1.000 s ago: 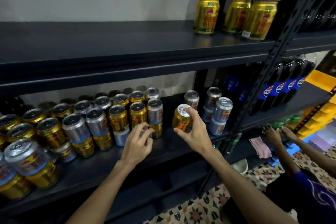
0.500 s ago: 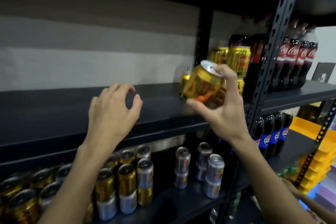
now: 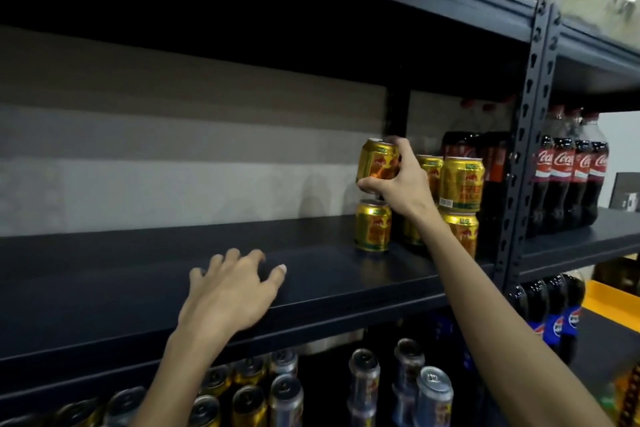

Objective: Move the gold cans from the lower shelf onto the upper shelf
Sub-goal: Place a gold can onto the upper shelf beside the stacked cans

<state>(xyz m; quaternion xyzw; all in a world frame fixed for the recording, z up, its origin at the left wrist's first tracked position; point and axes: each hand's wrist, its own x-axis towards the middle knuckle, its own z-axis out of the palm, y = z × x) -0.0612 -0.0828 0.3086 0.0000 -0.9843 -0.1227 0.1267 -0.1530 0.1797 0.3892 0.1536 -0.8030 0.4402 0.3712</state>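
Gold can (image 3: 377, 163) in my right hand (image 3: 403, 184), thumb and fingers curled round it, upright directly over a second can (image 3: 373, 225) standing on the upper shelf (image 3: 311, 274); whether they touch, I cannot tell. My left hand (image 3: 228, 291) rests on the shelf's front, fingers spread, holding nothing.

The gold cans (image 3: 373, 230) carry red print and green bands, the upper shelf (image 3: 311, 274) is dark navy, the cola bottles (image 3: 568, 170) wear red labels, and the wall (image 3: 173, 166) shows grey-beige stripes.
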